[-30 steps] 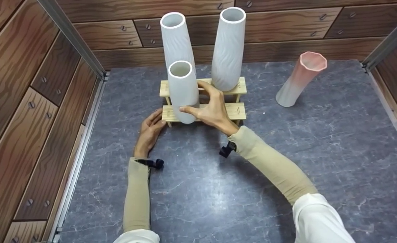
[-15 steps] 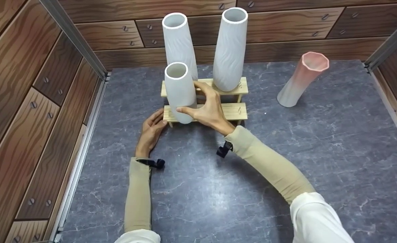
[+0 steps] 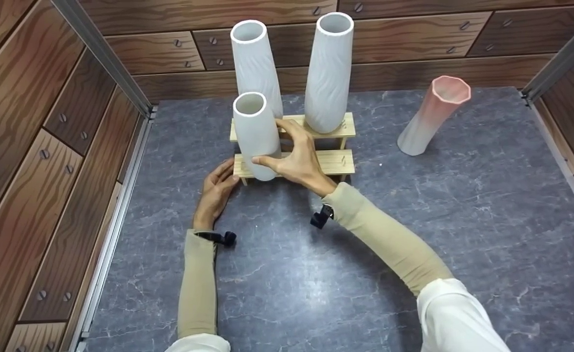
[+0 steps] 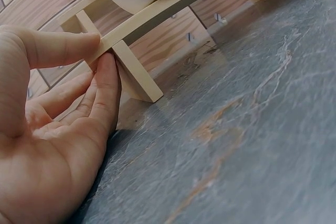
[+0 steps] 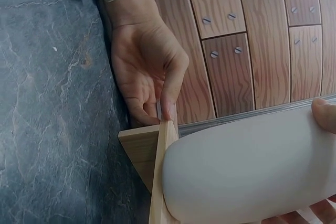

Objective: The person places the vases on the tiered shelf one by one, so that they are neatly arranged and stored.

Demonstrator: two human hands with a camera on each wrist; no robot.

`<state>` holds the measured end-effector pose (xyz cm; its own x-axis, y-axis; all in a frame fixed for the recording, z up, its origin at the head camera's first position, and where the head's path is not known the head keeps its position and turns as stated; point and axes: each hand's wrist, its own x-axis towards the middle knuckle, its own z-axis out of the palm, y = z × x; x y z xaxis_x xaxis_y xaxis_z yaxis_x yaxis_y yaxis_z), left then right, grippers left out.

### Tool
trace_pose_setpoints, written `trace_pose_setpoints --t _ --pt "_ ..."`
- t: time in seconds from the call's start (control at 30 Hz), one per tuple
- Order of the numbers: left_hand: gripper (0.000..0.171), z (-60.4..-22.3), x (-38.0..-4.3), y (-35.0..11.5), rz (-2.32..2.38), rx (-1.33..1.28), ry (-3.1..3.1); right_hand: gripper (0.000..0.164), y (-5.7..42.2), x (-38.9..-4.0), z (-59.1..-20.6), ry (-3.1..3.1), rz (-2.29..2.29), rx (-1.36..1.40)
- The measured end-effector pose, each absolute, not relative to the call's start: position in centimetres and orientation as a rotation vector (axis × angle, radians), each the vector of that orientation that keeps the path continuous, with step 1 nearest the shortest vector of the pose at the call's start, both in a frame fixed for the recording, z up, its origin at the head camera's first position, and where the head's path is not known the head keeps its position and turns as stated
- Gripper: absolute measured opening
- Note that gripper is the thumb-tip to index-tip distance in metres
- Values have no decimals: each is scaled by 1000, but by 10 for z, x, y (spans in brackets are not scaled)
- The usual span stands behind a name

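A smooth white vase (image 3: 257, 129) stands on the front, lower step of a two-step wooden stand (image 3: 338, 161), near its left end and leaning slightly left. My right hand (image 3: 299, 159) grips this vase from the right, thumb in front and fingers behind it. At the stand's front left corner, my left hand (image 3: 216, 188) pinches the board end. In the left wrist view its thumb (image 4: 68, 48) lies on top of the board and a finger underneath. On the back step stand two taller white textured vases, one at left (image 3: 257, 68) and one at right (image 3: 329, 78).
A pink-and-white vase (image 3: 433, 115) stands apart on the dark marbled tabletop (image 3: 365, 293), right of the stand. Wood-patterned walls (image 3: 414, 34) rise at the back and both sides. A metal rail (image 3: 116, 220) runs along the left edge.
My right hand has shifted the smooth white vase a little to the left along the front step. The left hand keeps its pinch on the stand's corner.
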<state>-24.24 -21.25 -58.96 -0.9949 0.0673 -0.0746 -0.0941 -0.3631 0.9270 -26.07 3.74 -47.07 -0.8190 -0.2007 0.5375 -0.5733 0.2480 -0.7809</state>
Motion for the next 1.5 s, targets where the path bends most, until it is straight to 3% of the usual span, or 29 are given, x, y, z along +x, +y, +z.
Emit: trace_pose_setpoints --t 1.1,1.5 --pt "63 -589 -241 -212 2527 -21 1708 90 50 -264 -465 -2274 1582 876" --pt "64 -590 -241 -214 2522 -21 1706 72 74 -258 -454 -2162 1822 859"
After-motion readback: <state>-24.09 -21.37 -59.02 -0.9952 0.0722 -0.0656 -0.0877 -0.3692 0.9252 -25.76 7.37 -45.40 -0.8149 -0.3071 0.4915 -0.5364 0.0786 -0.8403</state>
